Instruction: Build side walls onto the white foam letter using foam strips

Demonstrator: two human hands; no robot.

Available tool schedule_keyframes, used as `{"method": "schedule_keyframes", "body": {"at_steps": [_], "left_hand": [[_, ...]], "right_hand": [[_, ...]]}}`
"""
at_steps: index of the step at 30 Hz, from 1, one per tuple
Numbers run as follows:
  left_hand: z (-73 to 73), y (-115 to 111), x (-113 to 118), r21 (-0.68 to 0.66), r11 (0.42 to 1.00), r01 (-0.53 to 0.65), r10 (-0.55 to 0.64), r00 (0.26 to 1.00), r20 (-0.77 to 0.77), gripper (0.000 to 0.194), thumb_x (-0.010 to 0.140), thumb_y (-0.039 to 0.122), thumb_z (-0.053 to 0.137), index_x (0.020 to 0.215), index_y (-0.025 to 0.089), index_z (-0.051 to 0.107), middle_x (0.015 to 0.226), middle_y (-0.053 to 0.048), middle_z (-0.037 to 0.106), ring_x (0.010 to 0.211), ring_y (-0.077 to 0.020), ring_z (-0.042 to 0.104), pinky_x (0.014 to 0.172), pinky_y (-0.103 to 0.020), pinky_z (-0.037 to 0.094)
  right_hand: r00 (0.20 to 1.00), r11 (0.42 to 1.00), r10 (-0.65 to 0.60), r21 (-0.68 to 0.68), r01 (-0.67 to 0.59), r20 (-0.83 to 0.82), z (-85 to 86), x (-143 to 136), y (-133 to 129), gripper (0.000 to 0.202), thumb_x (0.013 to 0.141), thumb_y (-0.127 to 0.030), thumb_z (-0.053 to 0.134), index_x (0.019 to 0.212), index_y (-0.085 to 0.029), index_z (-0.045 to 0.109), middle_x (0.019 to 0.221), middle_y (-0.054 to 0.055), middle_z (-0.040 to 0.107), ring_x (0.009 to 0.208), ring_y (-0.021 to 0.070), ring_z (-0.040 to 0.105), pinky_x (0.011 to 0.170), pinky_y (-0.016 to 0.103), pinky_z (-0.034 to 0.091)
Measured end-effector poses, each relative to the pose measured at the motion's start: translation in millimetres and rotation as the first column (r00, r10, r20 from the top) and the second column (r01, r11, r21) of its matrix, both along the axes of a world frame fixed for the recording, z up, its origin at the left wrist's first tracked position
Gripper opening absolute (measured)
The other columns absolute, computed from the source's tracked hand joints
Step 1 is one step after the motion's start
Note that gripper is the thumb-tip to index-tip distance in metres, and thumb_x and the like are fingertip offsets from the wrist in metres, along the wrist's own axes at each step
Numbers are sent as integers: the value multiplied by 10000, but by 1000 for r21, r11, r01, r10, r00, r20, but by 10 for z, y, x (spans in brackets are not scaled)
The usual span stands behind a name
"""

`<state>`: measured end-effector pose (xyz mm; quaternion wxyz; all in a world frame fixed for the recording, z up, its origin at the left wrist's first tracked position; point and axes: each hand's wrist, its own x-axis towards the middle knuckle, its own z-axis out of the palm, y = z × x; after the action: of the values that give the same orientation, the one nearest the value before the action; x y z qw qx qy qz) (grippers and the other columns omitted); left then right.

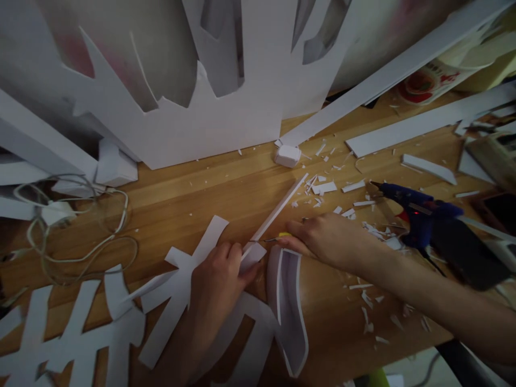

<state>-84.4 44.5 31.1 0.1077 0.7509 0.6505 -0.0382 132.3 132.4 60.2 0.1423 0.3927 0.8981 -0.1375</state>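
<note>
A thin white strip (278, 210) lies slanted across the middle of the wooden table (226, 193), its near end pinned under the left hand (217, 282). That hand's fingers are curled down over the strip's end and over a white cut-out shape (181, 285) beneath it, pressing both flat. Just to the right, the right hand (330, 239) has its fingers pinched closed around a small knife with a yellow handle (282, 235); the blade tip points at the strip's near end, close to the left fingertips. Whether the blade touches the strip cannot be told. A curved white piece (288, 306) lies just below the two hands. White scraps (326, 188) are scattered past the strip. A blue glue gun (415, 212) rests to the right of the right hand. A white cable (80, 242) loops at the left. A large cut white board (209, 107) stands at the back.
</note>
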Motion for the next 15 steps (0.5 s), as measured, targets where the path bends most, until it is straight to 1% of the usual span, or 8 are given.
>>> {"method": "schedule_keyframes", "body": {"at_steps": [2, 5, 9, 12, 15], "left_hand": [[5, -3, 0, 9, 1000, 7, -7, 1000, 0, 253, 915, 448, 617, 877, 198, 620, 846, -34, 681, 835, -238, 699, 625, -312, 468], [8, -6, 0, 16, 1000, 10, -10, 1000, -11, 251, 903, 442, 638, 851, 198, 617, 819, -36, 673, 797, -239, 696, 605, -310, 457], [-5, -1, 3, 40, 999, 18, -17, 999, -35, 274, 890, 458, 652, 817, 198, 609, 786, -39, 667, 757, -238, 692, 580, -305, 440], [-16, 3, 3, 65, 997, 29, -26, 998, -57, 290, 875, 471, 667, 803, 198, 602, 765, -38, 666, 739, -240, 691, 566, -305, 427], [-26, -2, -9, 96, 994, 45, -38, 997, -71, 286, 867, 463, 679, 789, 203, 590, 757, -32, 667, 727, -233, 688, 566, -299, 417]], "right_hand": [[999, 999, 31, 13, -32, 23, 3, -6, 5, 666, 1036, -599, 134, 954, -193, 656, 702, 64, 708, 552, 195, 627, 510, 300, 170], [998, 997, 48, 57, -51, 51, -14, -19, 5, 683, 1032, -603, 112, 952, -205, 661, 683, 63, 698, 557, 214, 634, 507, 309, 155], [998, 994, 48, 99, -51, 30, -62, -37, 12, 612, 1038, -590, 214, 955, -205, 683, 662, 64, 703, 578, 227, 645, 506, 310, 161], [999, 993, 47, 105, -46, -3, -116, -44, 23, 596, 1039, -581, 256, 982, -191, 704, 648, 69, 706, 569, 216, 645, 505, 297, 196], [998, 996, 45, 84, -42, -38, -177, -59, 33, 588, 1038, -566, 293, 956, -170, 720, 683, 85, 723, 578, 209, 660, 517, 289, 259]]}}
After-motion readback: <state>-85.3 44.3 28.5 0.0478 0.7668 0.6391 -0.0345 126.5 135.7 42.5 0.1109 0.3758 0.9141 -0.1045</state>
